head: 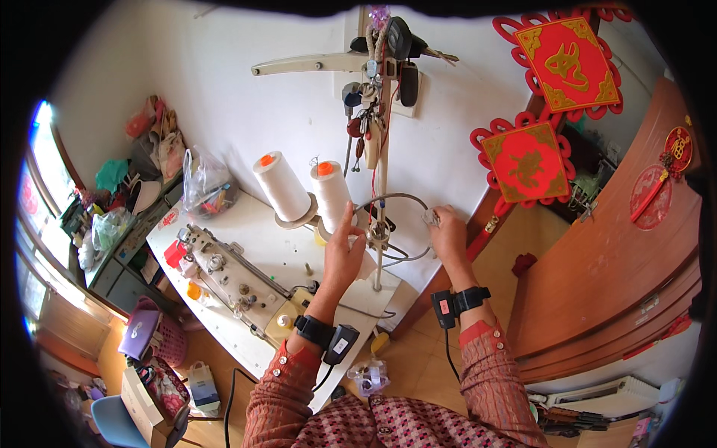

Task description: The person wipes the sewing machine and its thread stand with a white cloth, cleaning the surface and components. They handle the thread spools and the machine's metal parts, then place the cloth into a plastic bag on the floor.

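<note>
My right hand pinches a small greyish-white crumpled cloth at the right side of a grey cable loop. My left hand is raised beside the upright metal pole, its index finger pointing up and its thumb and other fingers near the pole's fitting; whether it holds anything is unclear. Just left of it two cones of white thread with orange tops stand on round holders. The cream sewing machine head lies to the left on the white table. Black straps with small boxes sit on both wrists.
Keys and cords hang from the pole's top. A clear plastic bag stands at the table's far corner. Red knotted ornaments hang at the right, near a wooden door. A purple basket and a blue chair stand lower left.
</note>
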